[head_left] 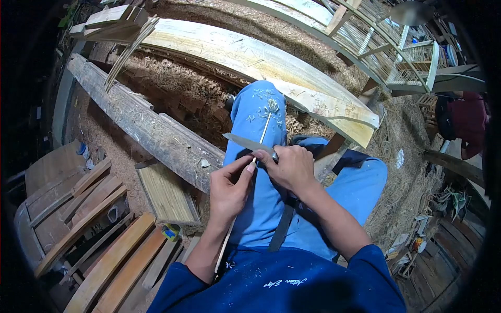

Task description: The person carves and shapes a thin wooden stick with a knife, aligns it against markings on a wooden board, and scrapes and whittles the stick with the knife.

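Observation:
My left hand (229, 187) pinches a thin pale stick (266, 128) that runs from my lap up over the blue-trousered knee (259, 104). In my right hand (292, 166) is a knife (244, 141), its blade pointing left and lying across the stick just above my left fingertips. The thumb of my right hand is close to the stick, beside the blade. Curled shavings (273, 106) are scattered on the knee around the stick's far end. The stick's lower part passes beside my left forearm.
A long pale plank (229, 47) crosses beyond the knees, and a weathered beam (141, 122) lies to the left. Thin strips (128, 55) rest at upper left. Curved boards (112, 263) fill the lower left. A person in a dark red shirt (469, 120) is at the far right.

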